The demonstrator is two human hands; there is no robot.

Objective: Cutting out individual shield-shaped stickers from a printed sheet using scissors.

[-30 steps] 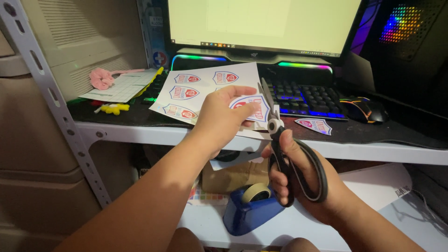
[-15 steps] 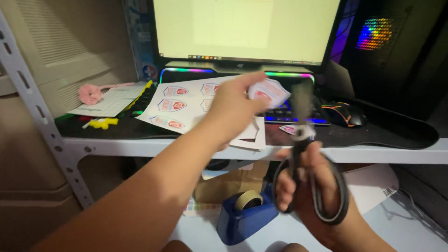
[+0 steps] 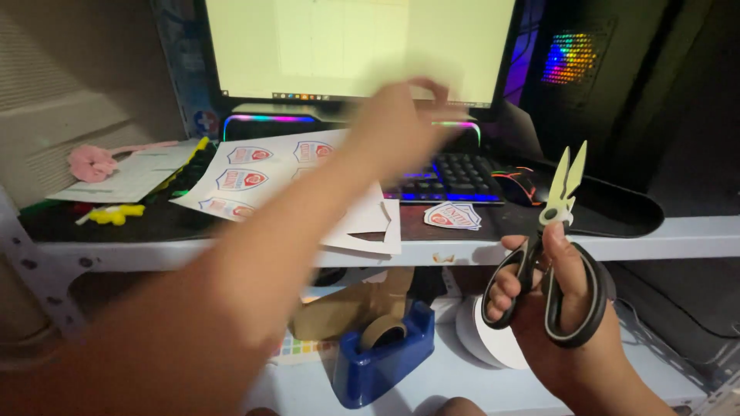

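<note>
Scissors upright in right hand, fingers through the handles, blades slightly parted; left hand blurred above the sticker sheet, grip unclear.

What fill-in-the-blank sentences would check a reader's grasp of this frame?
1. The right hand holds black-handled ____ with the blades pointing up.
2. The blurred left hand is raised in front of the lit ____.
3. The tape dispenser on the lower shelf is ____ in colour.

Missing words: scissors; monitor; blue
</note>
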